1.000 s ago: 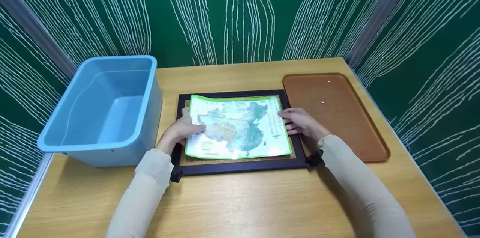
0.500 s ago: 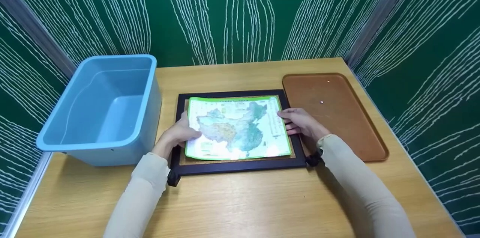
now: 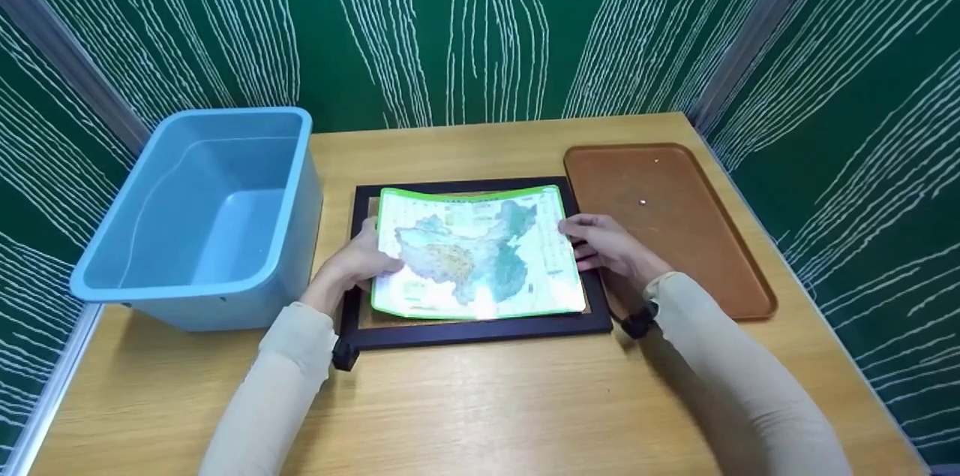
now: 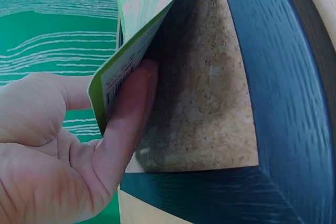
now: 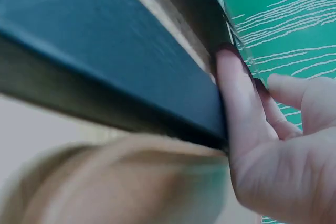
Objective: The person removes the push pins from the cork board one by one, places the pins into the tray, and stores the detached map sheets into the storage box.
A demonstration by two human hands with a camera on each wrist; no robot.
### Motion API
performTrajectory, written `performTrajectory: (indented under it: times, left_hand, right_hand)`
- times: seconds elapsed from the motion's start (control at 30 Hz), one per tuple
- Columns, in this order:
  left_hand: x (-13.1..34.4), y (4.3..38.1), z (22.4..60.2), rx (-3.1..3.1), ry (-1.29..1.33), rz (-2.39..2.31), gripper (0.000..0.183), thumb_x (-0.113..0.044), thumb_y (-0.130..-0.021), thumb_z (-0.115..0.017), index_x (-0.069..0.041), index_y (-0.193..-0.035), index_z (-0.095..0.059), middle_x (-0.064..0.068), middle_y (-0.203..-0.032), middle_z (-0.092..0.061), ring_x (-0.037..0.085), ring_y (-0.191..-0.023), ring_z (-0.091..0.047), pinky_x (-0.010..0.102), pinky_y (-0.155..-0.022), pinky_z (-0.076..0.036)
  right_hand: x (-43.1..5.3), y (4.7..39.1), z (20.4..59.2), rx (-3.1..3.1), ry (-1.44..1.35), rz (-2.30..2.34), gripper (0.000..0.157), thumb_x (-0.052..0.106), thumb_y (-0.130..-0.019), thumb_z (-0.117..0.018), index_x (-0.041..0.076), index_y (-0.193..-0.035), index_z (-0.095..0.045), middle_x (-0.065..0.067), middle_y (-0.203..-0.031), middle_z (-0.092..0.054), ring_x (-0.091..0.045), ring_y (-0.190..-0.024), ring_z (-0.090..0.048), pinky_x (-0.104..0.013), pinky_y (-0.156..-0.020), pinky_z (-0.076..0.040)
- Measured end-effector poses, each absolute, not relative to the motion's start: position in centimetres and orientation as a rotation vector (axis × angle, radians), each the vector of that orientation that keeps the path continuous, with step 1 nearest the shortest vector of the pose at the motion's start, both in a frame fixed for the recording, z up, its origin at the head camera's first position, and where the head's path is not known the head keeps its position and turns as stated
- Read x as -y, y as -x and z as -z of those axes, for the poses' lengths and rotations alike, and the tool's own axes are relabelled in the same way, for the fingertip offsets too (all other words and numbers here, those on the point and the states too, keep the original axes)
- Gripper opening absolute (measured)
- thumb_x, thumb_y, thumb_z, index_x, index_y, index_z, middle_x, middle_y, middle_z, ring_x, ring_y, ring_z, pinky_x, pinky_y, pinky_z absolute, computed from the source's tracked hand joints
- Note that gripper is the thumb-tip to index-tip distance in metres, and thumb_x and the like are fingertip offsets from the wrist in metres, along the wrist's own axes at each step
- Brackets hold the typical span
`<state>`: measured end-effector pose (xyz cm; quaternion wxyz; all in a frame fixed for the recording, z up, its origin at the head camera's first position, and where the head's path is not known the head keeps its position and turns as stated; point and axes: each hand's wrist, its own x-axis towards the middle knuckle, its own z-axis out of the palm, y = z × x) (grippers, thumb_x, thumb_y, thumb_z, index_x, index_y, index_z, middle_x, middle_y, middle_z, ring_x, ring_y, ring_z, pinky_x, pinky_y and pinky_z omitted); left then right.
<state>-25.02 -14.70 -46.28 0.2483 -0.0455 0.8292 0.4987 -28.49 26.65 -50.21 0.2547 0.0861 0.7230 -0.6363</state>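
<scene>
A glossy map sheet with a green border is held just above a cork board in a dark wooden frame. My left hand pinches the sheet's left edge, thumb on top and fingers underneath. In the left wrist view the sheet curls upward, with shaded cork under it. On the other side my right hand pinches the right edge between thumb and fingers. The right wrist view has that hand beside the frame's edge, the sheet seen nearly edge-on. Most of the cork is hidden below the map.
A deep blue plastic tub stands to the left of the frame. At the right, a brown tray lies on the wooden table, its edge against the frame, with tiny shiny specks on it. Green panels with white lines enclose the table.
The map's far edge now bows more and sits slightly higher. My left thumb has slid a little left along the sheet, and the right wrist has shifted slightly right. Both hands keep their hold.
</scene>
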Motion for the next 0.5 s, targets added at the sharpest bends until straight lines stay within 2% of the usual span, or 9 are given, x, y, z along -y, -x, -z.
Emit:
performTrajectory:
  times: [0.27, 0.37, 0.5]
  left_hand:
    - [14.2, 24.4, 44.6, -2.278, 0.092, -1.361, 0.095, 0.006, -0.093, -0.062, -0.012, -0.160, 0.002, 0.024, -0.121, -0.055, 0.035, -0.092, -0.069, 0.046, -0.068, -0.059]
    - [14.1, 24.3, 43.6, -2.310, 0.084, -1.316, 0.095, 0.004, -0.094, -0.063, -0.014, -0.161, 0.003, 0.022, -0.122, -0.056, 0.034, -0.093, -0.070, 0.046, -0.069, -0.059]
    - [14.0, 24.3, 42.0, -2.349, 0.059, -1.277, 0.095, 0.000, -0.096, -0.064, -0.016, -0.161, 0.004, 0.021, -0.122, -0.056, 0.034, -0.094, -0.070, 0.045, -0.069, -0.060]
  right_hand:
    - [-27.1, 27.7, 49.1, -1.831, -0.058, 1.731, 0.051, 0.017, -0.099, -0.069, 0.008, -0.142, -0.043, -0.013, -0.113, -0.070, -0.025, -0.093, -0.071, -0.038, -0.072, -0.061]
    - [-27.2, 27.7, 48.3, -1.833, -0.032, 1.741, 0.051, 0.015, -0.099, -0.069, 0.007, -0.142, -0.044, -0.011, -0.111, -0.069, -0.023, -0.090, -0.070, -0.037, -0.072, -0.061]
    - [-27.3, 27.7, 46.9, -1.829, -0.034, 1.779, 0.048, 0.014, -0.098, -0.069, 0.009, -0.140, -0.045, -0.007, -0.102, -0.067, -0.017, -0.078, -0.064, -0.035, -0.069, -0.061]
